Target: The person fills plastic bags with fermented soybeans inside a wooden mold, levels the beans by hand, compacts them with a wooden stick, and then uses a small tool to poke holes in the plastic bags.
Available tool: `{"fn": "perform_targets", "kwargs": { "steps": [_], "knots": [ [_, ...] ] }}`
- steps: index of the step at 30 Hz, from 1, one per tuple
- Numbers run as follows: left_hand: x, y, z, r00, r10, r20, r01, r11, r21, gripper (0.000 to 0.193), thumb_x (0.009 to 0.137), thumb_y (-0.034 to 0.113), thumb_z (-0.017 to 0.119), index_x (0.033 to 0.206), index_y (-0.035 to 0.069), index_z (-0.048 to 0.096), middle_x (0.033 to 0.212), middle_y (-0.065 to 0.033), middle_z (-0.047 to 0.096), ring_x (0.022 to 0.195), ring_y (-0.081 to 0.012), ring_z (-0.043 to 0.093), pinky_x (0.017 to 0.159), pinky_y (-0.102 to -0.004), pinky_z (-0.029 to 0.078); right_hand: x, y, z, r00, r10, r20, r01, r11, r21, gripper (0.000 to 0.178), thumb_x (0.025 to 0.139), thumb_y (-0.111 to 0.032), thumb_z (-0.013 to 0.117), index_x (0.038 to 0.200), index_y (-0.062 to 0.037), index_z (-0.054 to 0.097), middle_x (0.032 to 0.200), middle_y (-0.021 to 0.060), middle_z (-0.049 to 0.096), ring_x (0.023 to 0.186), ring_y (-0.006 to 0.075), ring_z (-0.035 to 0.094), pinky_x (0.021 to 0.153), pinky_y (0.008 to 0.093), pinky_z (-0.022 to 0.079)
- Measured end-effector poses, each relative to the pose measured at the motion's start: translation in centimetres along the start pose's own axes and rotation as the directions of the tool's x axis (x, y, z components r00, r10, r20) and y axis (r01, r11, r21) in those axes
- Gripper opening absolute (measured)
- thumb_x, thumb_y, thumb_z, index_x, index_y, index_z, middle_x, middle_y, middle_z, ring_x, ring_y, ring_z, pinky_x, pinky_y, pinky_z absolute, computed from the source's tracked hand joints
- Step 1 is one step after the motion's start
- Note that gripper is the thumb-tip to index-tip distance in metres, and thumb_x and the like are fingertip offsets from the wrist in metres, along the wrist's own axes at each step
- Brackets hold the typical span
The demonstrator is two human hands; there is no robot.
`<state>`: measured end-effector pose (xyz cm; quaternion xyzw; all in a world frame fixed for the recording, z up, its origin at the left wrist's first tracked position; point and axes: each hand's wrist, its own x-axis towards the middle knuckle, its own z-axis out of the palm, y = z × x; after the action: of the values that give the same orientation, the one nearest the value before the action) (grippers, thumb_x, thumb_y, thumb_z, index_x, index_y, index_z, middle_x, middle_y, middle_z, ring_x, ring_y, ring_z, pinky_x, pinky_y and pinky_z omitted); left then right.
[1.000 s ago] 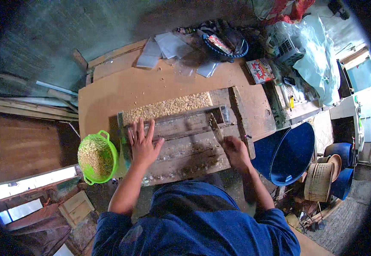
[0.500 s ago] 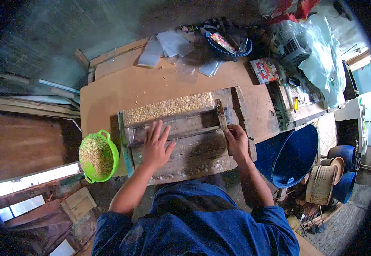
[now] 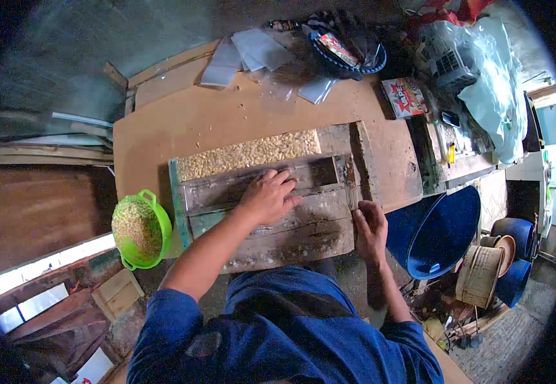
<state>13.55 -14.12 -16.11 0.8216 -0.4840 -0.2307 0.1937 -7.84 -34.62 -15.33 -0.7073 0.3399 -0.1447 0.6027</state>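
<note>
A worn wooden board with a raised frame lies in front of me on the table. Along its far side, a long bed of pale beans or kernels fills a shallow channel. My left hand rests over the dark slot nearer me, fingers slightly bent and apart, holding nothing. A narrow wooden strip runs crosswise at the slot's right end. Beside the strip's near end is my right hand, its thumb and fingers drawn together; what they grip is hidden.
A green colander with pale kernels stands at the table's left edge. Clear plastic sheets, a blue basket and a printed box lie toward the back. A large blue tub is below right.
My left hand has moved right along the slot. My right hand has shifted right and slightly nearer me; the crosswise wooden strip has also moved right on the board.
</note>
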Motion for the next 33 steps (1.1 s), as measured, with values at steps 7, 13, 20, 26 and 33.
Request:
{"fn": "perform_targets", "kwargs": {
  "steps": [7,13,20,26,33],
  "knots": [
    [-0.4,1.1,-0.5,0.999,-0.035,-0.015,0.036,0.994,0.103,0.058,0.095,0.050,0.055,0.134,0.007,0.058,0.149,-0.0160,0.046,0.130,-0.0361,0.046,0.107,-0.0512,0.039,-1.1,-2.1,0.3,0.996,0.043,0.076,-0.039,0.998,-0.057,0.014,0.094,-0.006,0.066,0.107,-0.0011,0.063,0.095,0.0074,0.066,0.087,0.0120,0.060,0.079,0.0269,0.049],
    [-0.8,1.1,-0.4,0.974,0.062,-0.216,-0.019,0.980,0.197,0.065,0.094,0.049,0.057,0.145,0.010,0.049,0.155,-0.0161,0.038,0.144,-0.0359,0.032,0.116,-0.0547,0.026,-0.5,0.8,1.1,0.968,0.066,0.240,-0.054,0.997,-0.055,0.016,0.095,-0.005,0.064,0.110,-0.0009,0.060,0.096,0.0028,0.062,0.090,0.0102,0.059,0.082,0.0262,0.048],
    [-0.5,0.2,-0.5,0.970,0.023,-0.242,0.021,0.984,0.179,0.069,0.095,0.046,0.057,0.152,0.011,0.039,0.160,-0.0184,0.028,0.149,-0.0393,0.022,0.120,-0.0567,0.015,2.7,-0.5,3.3,0.994,0.019,0.108,-0.002,0.989,-0.150,0.019,0.092,-0.014,0.069,0.106,-0.0014,0.063,0.095,0.0139,0.070,0.089,0.0195,0.067,0.081,0.0335,0.052],
    [-1.6,0.1,-0.6,0.974,-0.022,-0.224,0.067,0.979,0.195,0.072,0.094,0.044,0.059,0.154,0.013,0.035,0.163,-0.0159,0.023,0.151,-0.0371,0.019,0.121,-0.0544,0.014,3.9,-0.5,4.2,0.998,0.058,0.023,-0.054,0.984,-0.169,0.022,0.092,-0.018,0.070,0.105,-0.0020,0.062,0.089,0.0128,0.069,0.083,0.0192,0.065,0.075,0.0342,0.052],
    [-7.2,0.1,-1.9,0.936,-0.122,-0.331,0.173,0.976,0.129,0.069,0.094,0.037,0.060,0.152,0.008,0.038,0.160,-0.0187,0.028,0.147,-0.0401,0.027,0.118,-0.0541,0.024,1.5,-2.0,3.3,0.980,-0.193,-0.042,0.161,0.903,-0.397,0.018,0.090,-0.004,0.067,0.107,-0.0029,0.061,0.087,0.0082,0.065,0.079,0.0135,0.061,0.062,0.0294,0.049]
  ]
}}
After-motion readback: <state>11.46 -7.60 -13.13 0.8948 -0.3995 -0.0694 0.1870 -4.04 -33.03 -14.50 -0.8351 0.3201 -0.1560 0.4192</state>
